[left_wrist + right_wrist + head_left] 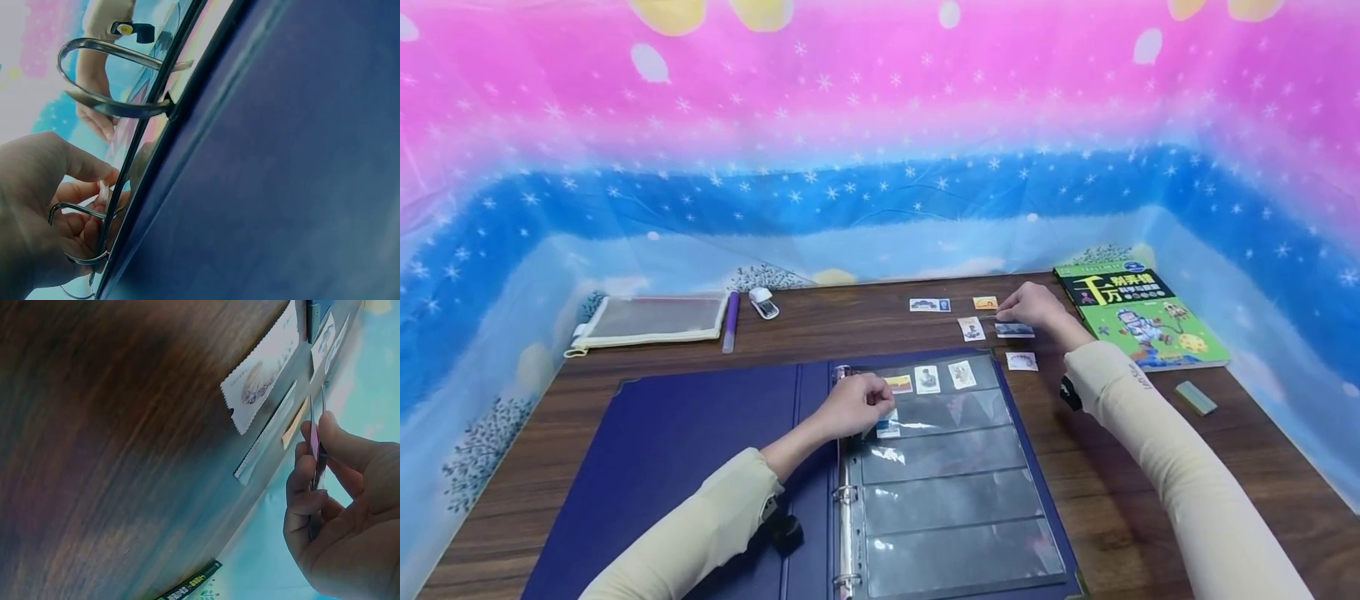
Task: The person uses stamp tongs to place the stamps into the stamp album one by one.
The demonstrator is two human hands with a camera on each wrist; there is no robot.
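Note:
My right hand [1030,307] holds metal tweezers [321,464] between thumb and fingers, their two tips apart. The tips are among several loose stamps on the table, near an orange stamp [985,302], a portrait stamp [971,329] and a dark blue stamp [1015,331]. Over the open stamp album's clear-pocket page [951,500], my left hand [856,406] pinches a whitish, see-through edge, seemingly pocket film [104,186], close to the binder rings. A blue-and-white stamp [887,425] lies just below those fingers. In the top pocket sit a yellow-red stamp [898,384] and two pale stamps.
A green book [1150,321] lies at the back right, with a small pale green block [1196,398] in front of it. At the back left are a mesh zip pouch [655,321], a purple marker [731,322] and a small white-and-black object [764,304]. A printed cloth hangs behind the table.

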